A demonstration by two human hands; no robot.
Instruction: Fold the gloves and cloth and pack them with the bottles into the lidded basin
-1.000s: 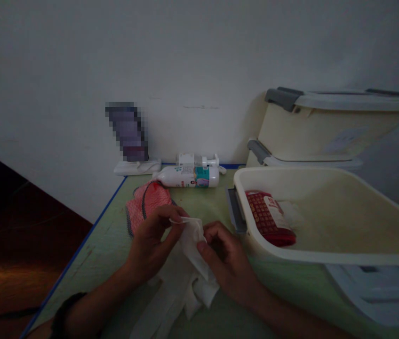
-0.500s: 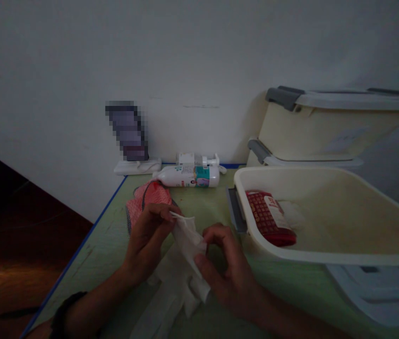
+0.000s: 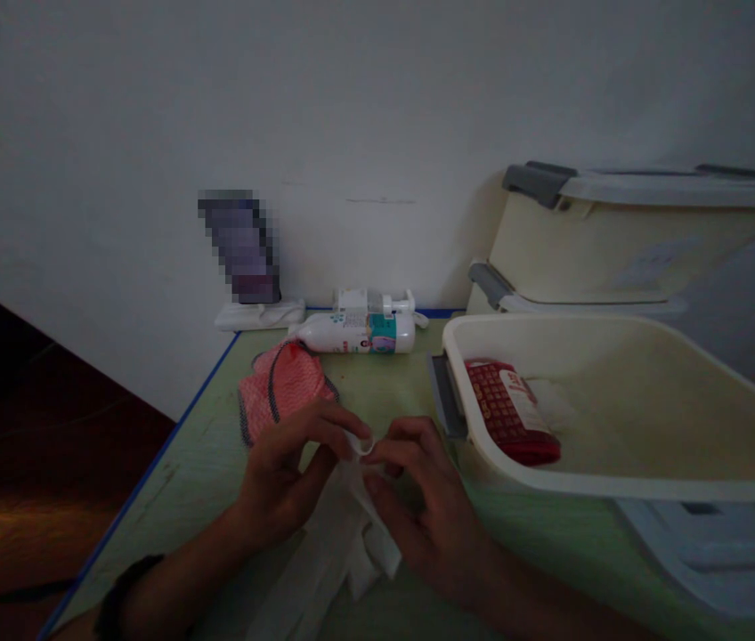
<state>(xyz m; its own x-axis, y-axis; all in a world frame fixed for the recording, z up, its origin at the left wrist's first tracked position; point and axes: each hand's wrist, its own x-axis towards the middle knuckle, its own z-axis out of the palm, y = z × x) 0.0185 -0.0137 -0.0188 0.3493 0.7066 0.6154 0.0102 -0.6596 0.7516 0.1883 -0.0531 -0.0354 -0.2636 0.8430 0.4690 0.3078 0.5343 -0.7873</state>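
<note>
Between my hands is a thin white disposable glove point(image 3: 357, 481), its rolled cuff rim showing at the top. My left hand point(image 3: 288, 467) pinches that rim between thumb and fingers. Closed on the right side of the cuff is my right hand point(image 3: 421, 499), its fingertips close to those of the left. The glove's lower part hangs toward the green tabletop point(image 3: 384, 383), where more of the same white material point(image 3: 304, 570) lies; I cannot tell whether it is a second glove. Just beyond my left hand lies a crumpled red-and-white cloth point(image 3: 290, 387) with dark edging.
White bottles point(image 3: 351, 333) lie at the wall beside a phone point(image 3: 247, 254) on a white stand point(image 3: 261, 315). An open cream bin point(image 3: 618, 485) at right holds a red package point(image 3: 507, 414). Another lidded bin point(image 3: 604, 254) stands behind, and a pale lid point(image 3: 725, 561) lies in front.
The cuff was held stretched up and leftward; now its rim is lower and bent into a small loop. My left hand has shifted slightly right and down, bringing both hands' fingertips closer.
</note>
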